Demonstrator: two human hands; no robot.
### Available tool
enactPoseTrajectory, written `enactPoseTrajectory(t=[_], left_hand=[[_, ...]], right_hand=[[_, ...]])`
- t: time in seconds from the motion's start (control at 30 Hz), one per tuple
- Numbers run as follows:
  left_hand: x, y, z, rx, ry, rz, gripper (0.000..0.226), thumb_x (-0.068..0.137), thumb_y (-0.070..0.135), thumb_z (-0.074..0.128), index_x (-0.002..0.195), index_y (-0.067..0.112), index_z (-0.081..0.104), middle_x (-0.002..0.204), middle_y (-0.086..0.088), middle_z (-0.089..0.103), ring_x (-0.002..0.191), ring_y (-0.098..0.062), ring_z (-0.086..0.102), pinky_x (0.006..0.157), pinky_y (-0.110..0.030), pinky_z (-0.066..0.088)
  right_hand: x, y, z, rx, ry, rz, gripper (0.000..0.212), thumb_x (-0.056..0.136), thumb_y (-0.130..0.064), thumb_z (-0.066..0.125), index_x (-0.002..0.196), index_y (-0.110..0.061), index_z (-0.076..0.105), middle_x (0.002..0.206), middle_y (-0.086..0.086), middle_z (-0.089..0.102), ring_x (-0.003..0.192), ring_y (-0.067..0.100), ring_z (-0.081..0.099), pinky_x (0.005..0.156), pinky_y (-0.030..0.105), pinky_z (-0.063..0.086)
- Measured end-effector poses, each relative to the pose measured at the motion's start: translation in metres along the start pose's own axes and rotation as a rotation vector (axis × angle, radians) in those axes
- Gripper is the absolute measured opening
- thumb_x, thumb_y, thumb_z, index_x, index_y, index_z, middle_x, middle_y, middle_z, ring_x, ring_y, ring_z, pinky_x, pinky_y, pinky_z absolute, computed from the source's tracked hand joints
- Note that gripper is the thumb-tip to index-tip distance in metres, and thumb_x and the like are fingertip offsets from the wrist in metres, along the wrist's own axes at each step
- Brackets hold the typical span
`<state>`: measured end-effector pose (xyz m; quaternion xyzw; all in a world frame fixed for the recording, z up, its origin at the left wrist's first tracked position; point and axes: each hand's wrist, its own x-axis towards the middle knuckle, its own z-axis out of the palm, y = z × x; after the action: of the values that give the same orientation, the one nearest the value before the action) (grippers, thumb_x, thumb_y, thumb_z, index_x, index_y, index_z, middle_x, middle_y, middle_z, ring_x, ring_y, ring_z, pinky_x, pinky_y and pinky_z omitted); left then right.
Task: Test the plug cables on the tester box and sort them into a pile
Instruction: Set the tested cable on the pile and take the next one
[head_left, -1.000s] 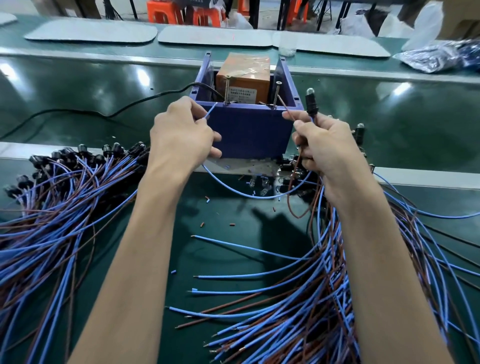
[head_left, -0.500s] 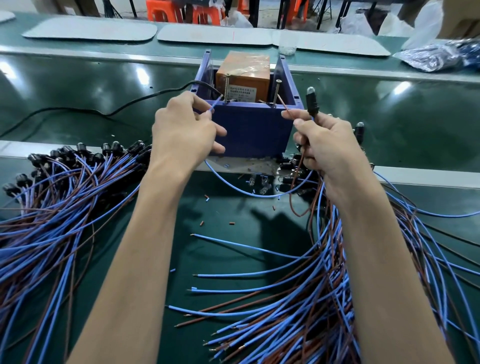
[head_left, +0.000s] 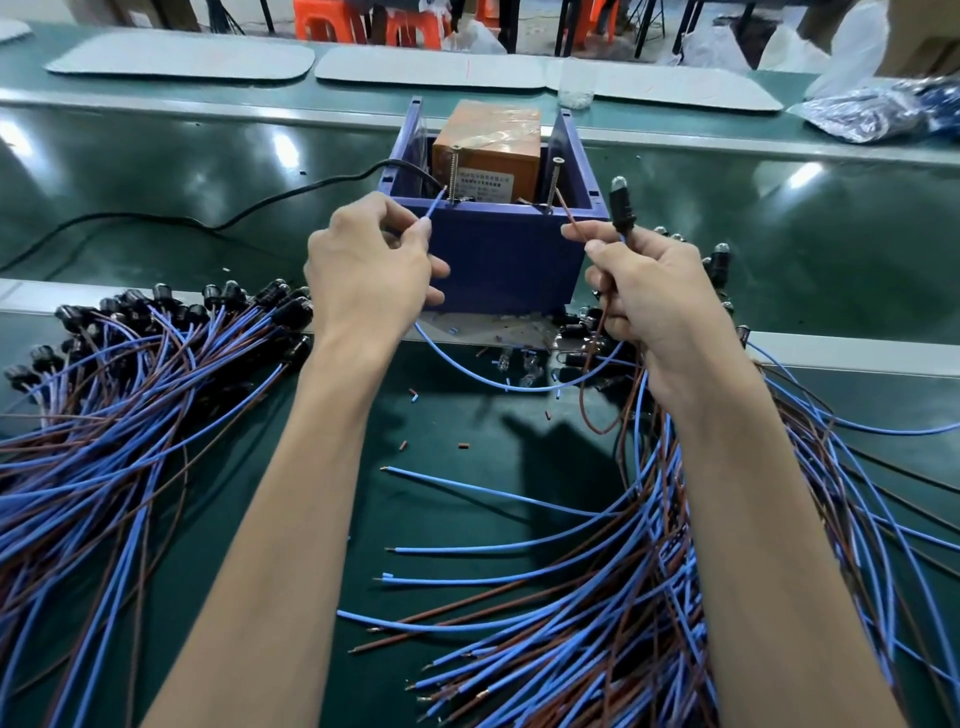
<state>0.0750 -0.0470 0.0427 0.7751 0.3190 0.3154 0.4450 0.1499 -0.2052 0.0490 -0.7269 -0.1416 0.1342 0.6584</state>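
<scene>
Plug cable (head_left: 519, 389), a blue and a brown insulated lead joined to a black barrel plug (head_left: 622, 205), hangs between both hands on the near side of the dark blue plastic tester box (head_left: 498, 260). Left hand (head_left: 371, 270) pinches the blue lead (head_left: 434, 208), slanting up toward the left metal screw post (head_left: 455, 174). Right hand (head_left: 660, 296) pinches the brown lead (head_left: 569, 215), aimed at the right screw post (head_left: 551, 179), with its other fingers curled round the upright plug. Whether either tip touches its post, I cannot tell.
</scene>
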Motion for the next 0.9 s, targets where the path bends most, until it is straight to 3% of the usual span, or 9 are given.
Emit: enactPoseTrajectory(t=[0.1,0.3,0.47,0.63,0.9], left_hand=[[-0.0018,-0.0002,0.0045,-0.004,-0.019,0.02,0.021,0.093,0.023,0.057,0.072,0.024,0.056,0.054,0.013,0.066,0.041,-0.006,0.062,0.055,-0.019,0.046],[-0.0014,-0.0001,0.0057,-0.007,-0.006,0.077,0.024,0.093,0.02,0.059,0.069,0.027,0.056,0.065,0.011,0.066,0.039,-0.004,0.059,0.061,-0.024,0.055],[0.0027,-0.0004,0.0011,-0.005,0.005,0.088,0.018,0.091,0.019,0.059,0.074,0.024,0.061,0.065,0.012,0.066,0.036,-0.002,0.054,0.054,-0.022,0.052],[0.002,0.0,0.0018,0.0,0.004,0.092,0.019,0.091,0.02,0.06,0.072,0.025,0.06,0.064,0.012,0.066,0.036,-0.001,0.055,0.049,-0.015,0.047],[0.0022,-0.0011,0.0022,0.011,0.0,0.106,0.018,0.09,0.02,0.06,0.073,0.026,0.061,0.063,0.013,0.066,0.036,-0.002,0.055,0.053,-0.018,0.049]], right_hand=[[-0.0004,-0.0011,-0.0001,0.01,0.009,0.002,0.027,0.098,-0.008,0.046,0.09,-0.021,0.069,0.056,-0.011,0.041,0.037,0.002,0.033,0.038,0.01,0.029],[-0.0008,-0.0017,-0.0018,-0.007,0.019,0.005,0.026,0.097,-0.01,0.048,0.093,-0.02,0.071,0.05,-0.015,0.04,0.038,0.004,0.028,0.036,0.012,0.024],[0.0003,-0.0005,-0.004,-0.01,0.02,0.001,0.027,0.096,-0.011,0.048,0.089,-0.02,0.073,0.055,-0.008,0.033,0.039,0.005,0.02,0.036,0.014,0.018],[0.0026,0.0016,-0.0029,0.0,0.068,-0.005,0.028,0.096,-0.01,0.047,0.084,-0.02,0.07,0.051,-0.012,0.036,0.037,0.003,0.027,0.037,0.012,0.02],[0.002,0.0022,0.003,0.015,0.061,-0.048,0.027,0.097,-0.006,0.046,0.085,-0.019,0.067,0.052,-0.013,0.036,0.04,0.001,0.03,0.039,0.011,0.027]])
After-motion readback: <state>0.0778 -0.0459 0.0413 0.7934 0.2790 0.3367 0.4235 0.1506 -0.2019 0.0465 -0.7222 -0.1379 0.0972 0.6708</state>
